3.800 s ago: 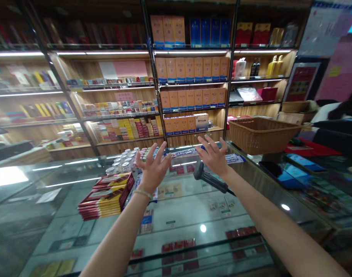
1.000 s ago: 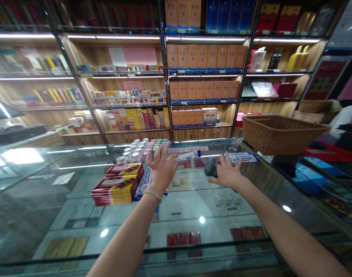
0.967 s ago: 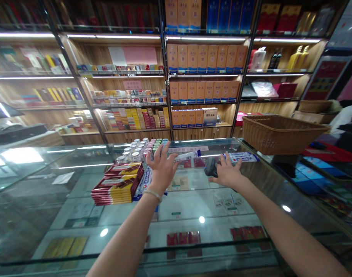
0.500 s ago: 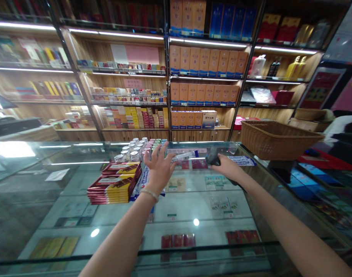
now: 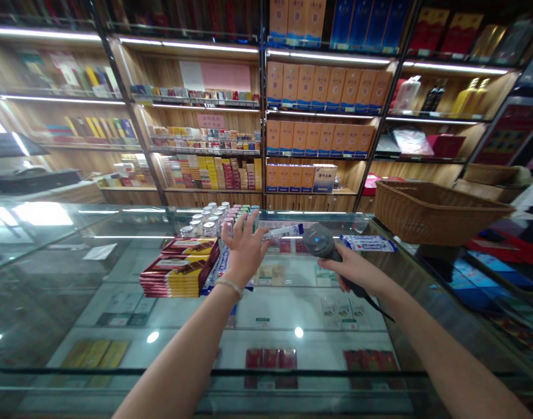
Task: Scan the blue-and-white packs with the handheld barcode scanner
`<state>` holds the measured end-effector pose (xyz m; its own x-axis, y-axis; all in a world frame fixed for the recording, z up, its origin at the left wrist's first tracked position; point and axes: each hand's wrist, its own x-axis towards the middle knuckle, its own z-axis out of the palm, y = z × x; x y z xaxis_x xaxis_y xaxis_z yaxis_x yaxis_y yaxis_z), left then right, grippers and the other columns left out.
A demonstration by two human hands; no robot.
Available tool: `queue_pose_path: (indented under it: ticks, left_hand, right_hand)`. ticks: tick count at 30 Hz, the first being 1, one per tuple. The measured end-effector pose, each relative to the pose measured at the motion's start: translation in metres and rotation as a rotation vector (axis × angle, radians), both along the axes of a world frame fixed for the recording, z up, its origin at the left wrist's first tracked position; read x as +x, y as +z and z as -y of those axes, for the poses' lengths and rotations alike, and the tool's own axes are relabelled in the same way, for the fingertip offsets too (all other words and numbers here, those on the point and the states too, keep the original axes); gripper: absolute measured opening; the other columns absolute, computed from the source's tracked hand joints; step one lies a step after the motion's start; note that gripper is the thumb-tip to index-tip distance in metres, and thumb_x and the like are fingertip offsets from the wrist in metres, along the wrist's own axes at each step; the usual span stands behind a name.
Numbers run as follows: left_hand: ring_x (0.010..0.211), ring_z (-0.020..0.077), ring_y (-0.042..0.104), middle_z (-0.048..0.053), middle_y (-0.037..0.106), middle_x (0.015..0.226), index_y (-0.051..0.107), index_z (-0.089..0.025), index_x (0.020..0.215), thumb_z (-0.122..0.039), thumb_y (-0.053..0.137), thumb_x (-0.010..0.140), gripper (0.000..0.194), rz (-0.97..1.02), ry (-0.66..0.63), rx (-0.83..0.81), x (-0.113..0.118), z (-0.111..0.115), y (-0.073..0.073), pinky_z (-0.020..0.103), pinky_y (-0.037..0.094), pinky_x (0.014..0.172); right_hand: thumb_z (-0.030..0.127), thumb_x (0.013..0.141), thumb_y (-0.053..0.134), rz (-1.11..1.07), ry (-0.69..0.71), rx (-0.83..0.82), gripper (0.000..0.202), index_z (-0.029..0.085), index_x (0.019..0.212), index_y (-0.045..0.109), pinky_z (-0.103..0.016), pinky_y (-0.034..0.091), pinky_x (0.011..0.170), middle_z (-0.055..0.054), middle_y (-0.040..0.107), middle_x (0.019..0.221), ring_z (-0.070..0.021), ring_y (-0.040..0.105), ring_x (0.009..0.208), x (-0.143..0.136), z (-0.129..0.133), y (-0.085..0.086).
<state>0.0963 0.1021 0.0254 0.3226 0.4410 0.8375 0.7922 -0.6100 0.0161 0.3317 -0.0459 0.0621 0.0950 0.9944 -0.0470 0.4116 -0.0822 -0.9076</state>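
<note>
In the head view, the right hand (image 5: 358, 269) has its fingers closed round the handle of a dark grey, rounded plastic scanner (image 5: 317, 240). It looks stiff and fairly light, best held by that handle; its head juts beyond the thumb.

The left hand (image 5: 244, 250) has its fingers spread and curved; a slim white-and-blue wrapped packet (image 5: 286, 231) extends from beside its thumb toward the scanner. Whether they pinch it, I cannot tell. The packet seems light, its wrapper probably slippery, best gripped at one end.

Arms (image 5: 179, 346) stretched forward; left hand (image 5: 245, 251) raised, fanned; right hand (image 5: 354, 269) curled closed.
</note>
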Motion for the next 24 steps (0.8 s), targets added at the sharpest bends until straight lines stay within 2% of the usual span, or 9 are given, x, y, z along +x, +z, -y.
queue_pose_path:
  ticks: [3,7,15,20,24]
  left_hand:
    - [0.146,0.037,0.043,0.009,0.052,0.159,0.071,-0.029,0.102,-0.032,0.073,0.088,0.014,0.005,-0.001,0.007,-0.002,0.0,0.0,0.069,0.008,0.121]
    - [0.146,0.0367,0.042,0.009,0.052,0.158,0.071,-0.029,0.104,-0.036,0.072,0.089,0.016,-0.001,0.014,0.003,-0.003,0.0,0.001,0.068,0.009,0.122]
    - [0.146,0.037,0.043,0.008,0.054,0.158,0.072,-0.029,0.104,-0.035,0.073,0.088,0.017,-0.004,0.035,-0.007,-0.004,0.0,0.002,0.066,0.009,0.122]
    - [0.145,0.0367,0.044,0.008,0.053,0.158,0.072,-0.028,0.104,-0.033,0.074,0.086,0.018,-0.013,0.05,-0.012,-0.004,0.0,0.001,0.064,0.008,0.122]
    - [0.146,0.0366,0.043,0.009,0.053,0.158,0.071,-0.028,0.103,-0.035,0.074,0.087,0.019,-0.031,0.063,-0.012,-0.004,0.001,0.002,0.064,0.009,0.122]
  right_hand:
    - [0.044,0.08,0.077,0.031,0.029,-0.022,0.062,0.026,0.133,0.051,-0.021,0.035,0.032,0.008,0.064,0.068,-0.0083,0.046,0.033,-0.018,0.005,-0.001]
    - [0.035,0.083,0.072,0.065,0.069,-0.037,0.054,0.024,0.131,0.049,-0.02,0.036,0.032,0.007,0.064,0.073,-0.007,0.048,0.033,-0.032,0.01,-0.002]
    - [0.035,0.087,0.069,0.101,0.105,-0.098,0.044,0.023,0.122,0.044,-0.018,0.034,0.031,0.009,0.062,0.068,-0.0072,0.048,0.033,-0.031,0.013,0.001]
    - [0.027,0.085,0.067,0.127,0.059,-0.039,0.046,0.022,0.125,0.046,-0.02,0.038,0.033,0.006,0.064,0.075,-0.0082,0.052,0.034,-0.032,0.012,-0.002]
    - [0.029,0.084,0.065,0.114,0.059,-0.025,0.047,0.023,0.126,0.045,-0.02,0.038,0.033,0.007,0.063,0.075,-0.0088,0.052,0.033,-0.033,0.012,-0.001]
